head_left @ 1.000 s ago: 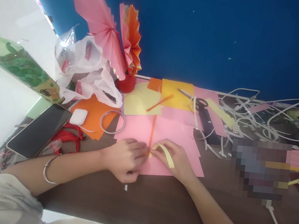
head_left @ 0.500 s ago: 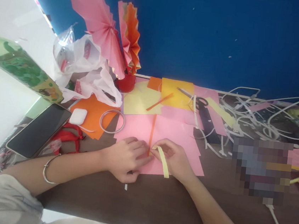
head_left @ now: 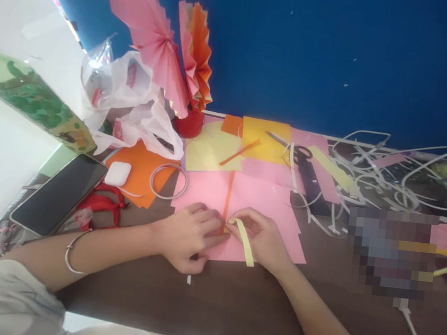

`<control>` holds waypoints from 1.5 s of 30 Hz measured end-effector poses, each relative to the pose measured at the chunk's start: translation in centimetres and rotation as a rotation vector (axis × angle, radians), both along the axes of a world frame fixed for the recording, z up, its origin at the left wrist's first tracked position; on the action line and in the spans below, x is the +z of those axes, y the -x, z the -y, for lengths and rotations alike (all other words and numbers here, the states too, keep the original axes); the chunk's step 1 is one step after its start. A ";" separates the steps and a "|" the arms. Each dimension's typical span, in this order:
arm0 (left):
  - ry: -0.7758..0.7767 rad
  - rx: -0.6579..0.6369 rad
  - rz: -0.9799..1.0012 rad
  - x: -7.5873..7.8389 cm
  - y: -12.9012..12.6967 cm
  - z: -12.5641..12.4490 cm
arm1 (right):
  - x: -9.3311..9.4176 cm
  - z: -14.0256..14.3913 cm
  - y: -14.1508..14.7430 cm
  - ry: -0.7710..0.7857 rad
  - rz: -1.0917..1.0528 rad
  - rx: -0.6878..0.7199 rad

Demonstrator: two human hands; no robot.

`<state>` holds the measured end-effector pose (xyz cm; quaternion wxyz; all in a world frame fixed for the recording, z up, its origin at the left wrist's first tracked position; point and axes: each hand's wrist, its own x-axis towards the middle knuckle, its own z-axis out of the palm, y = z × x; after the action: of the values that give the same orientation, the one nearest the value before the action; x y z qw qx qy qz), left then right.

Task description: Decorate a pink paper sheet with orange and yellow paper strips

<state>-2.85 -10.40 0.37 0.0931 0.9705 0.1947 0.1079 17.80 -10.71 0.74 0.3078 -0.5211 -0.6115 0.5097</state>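
Pink paper (head_left: 271,204) lies on the dark table in front of me, with a narrow orange paper strip (head_left: 228,194) running down it. My left hand (head_left: 190,238) rests palm down on the pink paper, its fingertips pressing on the lower end of the orange strip. Close against it, my right hand (head_left: 261,241) pinches a pale yellow paper strip (head_left: 245,244), whose free end curls down toward the table. The fingertips of both hands nearly meet, and they hide where the two strips come together.
Behind lie yellow sheets (head_left: 264,140), scissors (head_left: 300,153) and tangled white cables (head_left: 399,170). To the left are a metal ring (head_left: 168,181), an earphone case (head_left: 118,173), a phone (head_left: 58,195) and plastic bags (head_left: 143,127). Folded paper fans (head_left: 164,44) stand against the blue panel.
Both hands keep almost the same pose over the strips. The whole view has shifted very slightly.
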 end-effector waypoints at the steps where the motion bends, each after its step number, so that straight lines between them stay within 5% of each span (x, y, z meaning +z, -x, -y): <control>1: 0.008 0.004 0.003 0.1 0.0 0.0 | -0.1 0.0 0.0 -0.006 0.001 0.002; 6: 0.056 0.034 0.034 0.5 0.0 -0.1 | -0.2 0.1 0.0 -0.067 0.052 0.026; 12: 0.101 0.054 0.037 0.6 0.0 -0.3 | -0.4 -0.2 -0.2 -0.316 0.218 0.015; 22: 0.081 0.051 0.052 0.4 0.0 -0.3 | -1.0 -0.1 0.2 -0.220 0.179 -0.068; 45: 0.100 0.065 0.033 0.6 0.0 -0.3 | -1.5 -0.5 0.1 -0.434 0.299 -0.014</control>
<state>-2.87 -10.11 0.92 0.1410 0.9558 0.2299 0.1172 17.65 -10.17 -0.81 0.3220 -0.5169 -0.7414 0.2819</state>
